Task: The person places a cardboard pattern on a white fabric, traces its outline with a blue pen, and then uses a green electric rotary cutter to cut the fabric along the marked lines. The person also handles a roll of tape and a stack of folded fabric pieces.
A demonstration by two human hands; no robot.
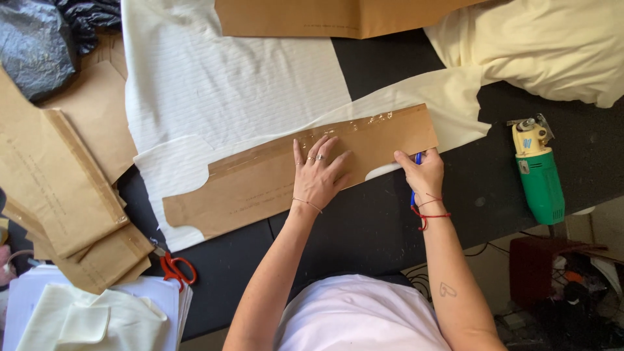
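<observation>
A long brown paper pattern piece lies across white ribbed fabric on a black table. My left hand presses flat on the middle of the pattern, fingers spread. At the pattern's right end, my right hand is shut on a blue pen, its tip at the lower edge of the pattern. Cream fabric runs under the pattern's right end.
A green and yellow electric fabric cutter lies to the right. More brown pattern pieces are stacked on the left, another sits at the top. Red-handled scissors lie beside folded cloth at lower left. Black plastic fills the top-left corner.
</observation>
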